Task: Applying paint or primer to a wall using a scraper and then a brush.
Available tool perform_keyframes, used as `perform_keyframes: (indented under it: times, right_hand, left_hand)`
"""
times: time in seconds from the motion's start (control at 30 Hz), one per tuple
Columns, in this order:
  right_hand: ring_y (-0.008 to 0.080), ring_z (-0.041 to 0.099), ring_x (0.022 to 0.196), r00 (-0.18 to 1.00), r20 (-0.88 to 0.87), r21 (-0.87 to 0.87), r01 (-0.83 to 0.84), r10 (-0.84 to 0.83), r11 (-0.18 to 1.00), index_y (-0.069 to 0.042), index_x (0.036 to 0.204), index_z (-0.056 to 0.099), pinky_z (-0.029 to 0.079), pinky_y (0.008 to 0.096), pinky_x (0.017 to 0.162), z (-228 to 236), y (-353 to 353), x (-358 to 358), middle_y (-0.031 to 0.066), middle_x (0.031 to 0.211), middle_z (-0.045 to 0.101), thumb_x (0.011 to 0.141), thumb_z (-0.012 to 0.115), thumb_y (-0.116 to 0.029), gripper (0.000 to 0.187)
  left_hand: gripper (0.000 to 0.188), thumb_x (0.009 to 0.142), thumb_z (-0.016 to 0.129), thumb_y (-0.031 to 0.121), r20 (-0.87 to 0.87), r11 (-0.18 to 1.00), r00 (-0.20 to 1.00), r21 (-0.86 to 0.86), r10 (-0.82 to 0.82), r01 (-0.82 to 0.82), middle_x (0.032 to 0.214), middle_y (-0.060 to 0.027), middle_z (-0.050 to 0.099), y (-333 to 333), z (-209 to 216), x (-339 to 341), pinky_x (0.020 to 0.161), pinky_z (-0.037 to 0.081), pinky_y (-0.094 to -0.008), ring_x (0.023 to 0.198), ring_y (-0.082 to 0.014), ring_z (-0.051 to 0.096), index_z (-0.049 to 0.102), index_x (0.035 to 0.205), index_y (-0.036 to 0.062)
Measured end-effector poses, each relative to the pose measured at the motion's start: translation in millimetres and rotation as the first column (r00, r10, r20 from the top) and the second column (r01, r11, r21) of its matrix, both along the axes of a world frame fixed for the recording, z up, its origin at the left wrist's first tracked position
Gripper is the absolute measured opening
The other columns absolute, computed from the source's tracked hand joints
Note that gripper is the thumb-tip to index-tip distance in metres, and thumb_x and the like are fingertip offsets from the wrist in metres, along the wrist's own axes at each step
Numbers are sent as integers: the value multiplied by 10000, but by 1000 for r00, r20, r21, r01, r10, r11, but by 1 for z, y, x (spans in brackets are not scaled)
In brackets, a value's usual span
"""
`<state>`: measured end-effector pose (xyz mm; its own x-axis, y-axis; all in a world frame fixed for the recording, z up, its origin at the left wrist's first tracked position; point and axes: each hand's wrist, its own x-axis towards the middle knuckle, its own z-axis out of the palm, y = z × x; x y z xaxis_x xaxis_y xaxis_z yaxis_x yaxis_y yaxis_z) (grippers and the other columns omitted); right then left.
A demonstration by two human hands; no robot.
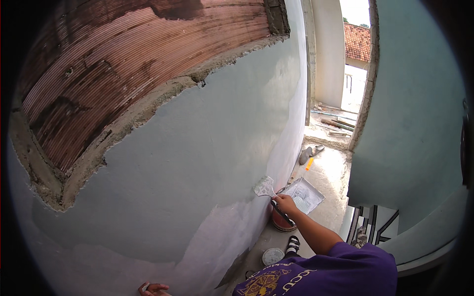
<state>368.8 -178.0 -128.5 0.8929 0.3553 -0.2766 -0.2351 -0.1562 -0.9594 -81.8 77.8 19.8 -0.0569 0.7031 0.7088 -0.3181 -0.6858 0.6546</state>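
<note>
My right hand (285, 203) is closed around a tool with a broad, pale, paint-smeared head (263, 186) and a dark handle. Whether it is a brush or a roller I cannot make out. Its head is at the wall (197, 143), which is grey-green above and paler lilac-white lower down. Just beyond my right hand, a paint tray (307, 194) with wet white paint rests over a reddish bucket (282, 222), partly hidden by my forearm. At the lower edge my left hand (154, 289) shows in part beside the wall, fingers apart and holding nothing.
A round pale-topped container (272, 256) stands by my sandalled foot (293, 243). Grey shoes (307, 155) and an orange-handled tool (309, 164) lie farther along the floor. Boards and pipes (338, 123) lie beyond the doorway. Stairs with railings (373, 224) drop away at right. A rough-edged opening (148, 108) breaks the wall.
</note>
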Motion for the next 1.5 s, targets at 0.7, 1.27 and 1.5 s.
perform_keyframes:
  times: [0.7,1.27,1.5]
  right_hand:
    - [152,565,673,927,364,-180,-27,92,983,8,1047,654,464,312,652,71,25,-42,65,719,611,901,591,-278,328]
    - [67,419,548,964,206,94,-189,167,977,26,1005,664,341,249,494,164,15,-47,-26,621,484,925,567,-236,290]
    - [35,262,442,954,158,610,-298,255,734,-14,1121,602,209,199,421,244,3,-38,-71,537,316,981,482,-280,324]
  left_hand:
    - [432,977,412,292,-17,998,1000,56,-2,3,594,-184,607,8,-14,-9,373,454,-281,398,-226,534,521,926,-123]
    - [424,967,371,381,-107,989,992,-128,63,-77,525,-50,543,8,-22,-13,425,360,-204,395,-123,442,483,1022,-24]
    - [418,964,374,375,-63,986,995,-140,79,-87,522,-53,537,5,-19,-9,424,357,-203,393,-124,434,478,1028,-25]
